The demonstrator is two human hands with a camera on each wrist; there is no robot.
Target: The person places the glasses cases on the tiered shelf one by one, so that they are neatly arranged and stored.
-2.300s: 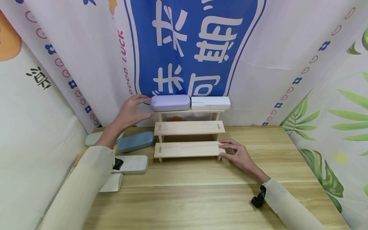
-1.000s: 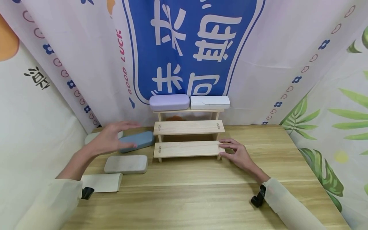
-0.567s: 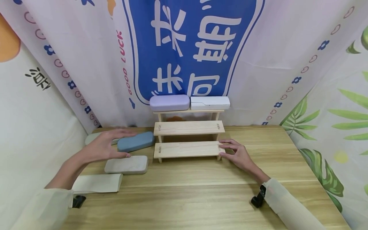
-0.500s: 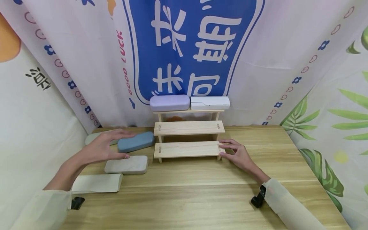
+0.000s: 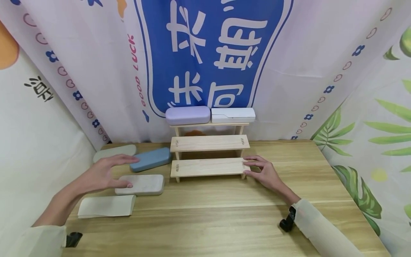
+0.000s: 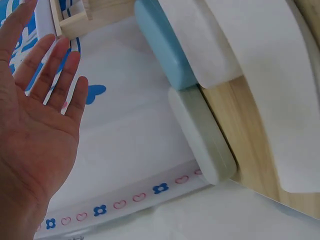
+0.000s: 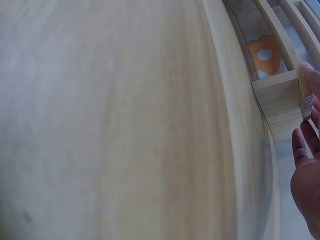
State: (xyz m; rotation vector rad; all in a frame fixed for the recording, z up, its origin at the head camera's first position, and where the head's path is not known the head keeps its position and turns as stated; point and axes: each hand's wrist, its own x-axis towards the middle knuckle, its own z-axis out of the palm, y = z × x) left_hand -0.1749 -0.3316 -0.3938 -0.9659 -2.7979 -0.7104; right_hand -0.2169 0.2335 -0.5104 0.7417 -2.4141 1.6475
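Note:
My left hand hovers over the left of the table with fingers spread and nothing in them. Below it lie a blue glasses case, a light grey glasses case, a pale green one and a cream one. The left wrist view shows that palm bare. With thumb and fingers, my right hand holds the right end of the lowest board of a three-step wooden stand. A lilac glasses case and a white glasses case sit side by side on its top step.
A printed curtain hangs right behind the stand, and printed cloth borders the right side. The wooden table extends in front of the stand. A black wrist camera sits below my right cuff.
My left hand has come away from the lilac case on the top step, down and leftward to above the cases on the table. My right hand has stayed at the lowest board's end.

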